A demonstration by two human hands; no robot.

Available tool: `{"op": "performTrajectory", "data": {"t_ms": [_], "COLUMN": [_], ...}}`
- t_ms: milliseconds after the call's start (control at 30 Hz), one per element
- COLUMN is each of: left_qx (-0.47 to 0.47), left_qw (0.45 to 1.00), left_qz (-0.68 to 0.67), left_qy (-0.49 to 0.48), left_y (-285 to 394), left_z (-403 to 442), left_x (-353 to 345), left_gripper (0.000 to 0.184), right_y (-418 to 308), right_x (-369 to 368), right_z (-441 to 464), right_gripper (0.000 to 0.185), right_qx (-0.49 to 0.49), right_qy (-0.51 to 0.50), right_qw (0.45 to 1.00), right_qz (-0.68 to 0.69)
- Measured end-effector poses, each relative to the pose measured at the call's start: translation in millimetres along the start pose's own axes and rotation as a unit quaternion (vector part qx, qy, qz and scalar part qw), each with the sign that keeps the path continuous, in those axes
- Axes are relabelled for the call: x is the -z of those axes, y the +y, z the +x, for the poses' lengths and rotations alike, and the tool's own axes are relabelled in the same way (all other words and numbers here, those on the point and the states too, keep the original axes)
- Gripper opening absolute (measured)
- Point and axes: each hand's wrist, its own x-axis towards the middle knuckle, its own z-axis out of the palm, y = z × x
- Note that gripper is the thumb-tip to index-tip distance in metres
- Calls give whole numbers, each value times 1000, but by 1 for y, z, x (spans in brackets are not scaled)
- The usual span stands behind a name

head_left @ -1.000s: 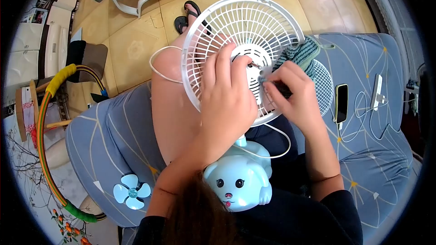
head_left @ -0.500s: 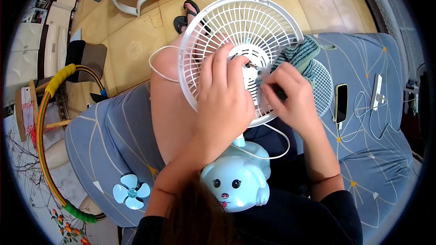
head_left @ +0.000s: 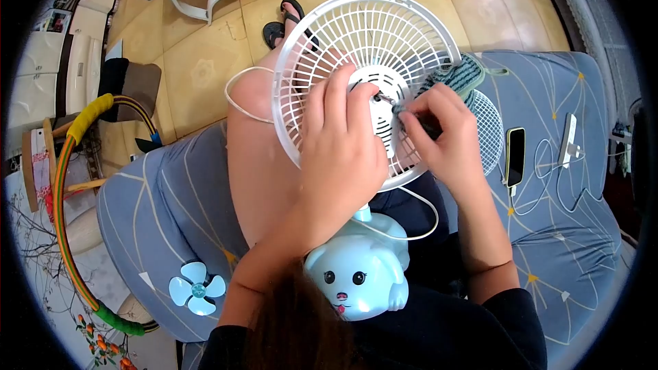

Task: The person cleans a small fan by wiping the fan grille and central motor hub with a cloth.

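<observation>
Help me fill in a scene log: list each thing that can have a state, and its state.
White fan grille: open-fronted
Motor shaft: without its blade
Four-bladed fan blade: detached, lying on the sofa cover
Round mesh grille: detached, partly hidden
Striped cloth: bunched, pinched by the right hand
Smartphone: screen dark, cable plugged in
Power strip: plug inserted
Flip-flops: worn

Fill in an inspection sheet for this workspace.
Surface: blue patterned cover, creased.
Job's things: white fan cage, metal shaft at its centre; dog-shaped base at the lap; striped cloth; fan blade at left, mesh grille at right.
Clutter: phone and power strip, right side.
Grips: left grip over the white fan cage; right grip near the metal shaft, apparently pinching the striped cloth.
Cables: white cord looping past the dog-shaped base; charging cable plugged into the phone.
Surroundings: tiled floor ahead, striped hoop at left.
</observation>
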Motion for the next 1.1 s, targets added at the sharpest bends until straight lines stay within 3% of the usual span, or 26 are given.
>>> {"op": "performTrajectory", "data": {"t_ms": [33,233,333,367,467,633,867,967,1100], "left_qx": [-4,-7,7,10,-4,2,-6,-19,-18], "left_qw": [1000,999,999,999,999,999,999,998,999], "left_qz": [2,11,-3,-15,3,16,7,17,11], "left_qy": [5,36,43,37,40,42,40,52,49], "left_y": [0,-5,-4,-2,-2,-3,-3,-5,-4], "left_z": [0,-1,-1,0,3,0,2,1,2], "left_x": [-2,-2,-2,-1,-4,-2,-2,-4,-4], "left_gripper": [49,64,66,68,68,68,65,65,64], "right_y": [-1,-5,-2,-3,-3,-6,-4,-4,-6], "right_x": [-2,3,1,-2,-6,-1,-4,0,-1], "right_z": [1,-2,2,3,5,1,7,5,4], "right_gripper": [14,12,13,13,13,13,13,13,14], "right_qx": [-26,66,80,32,10,52,-8,50,-6], "right_qy": [10,-50,-21,0,26,-12,14,-18,-10], "right_qw": [999,997,996,999,1000,999,1000,999,1000], "right_qz": [16,-5,-19,-13,-3,-13,2,-10,6]}}
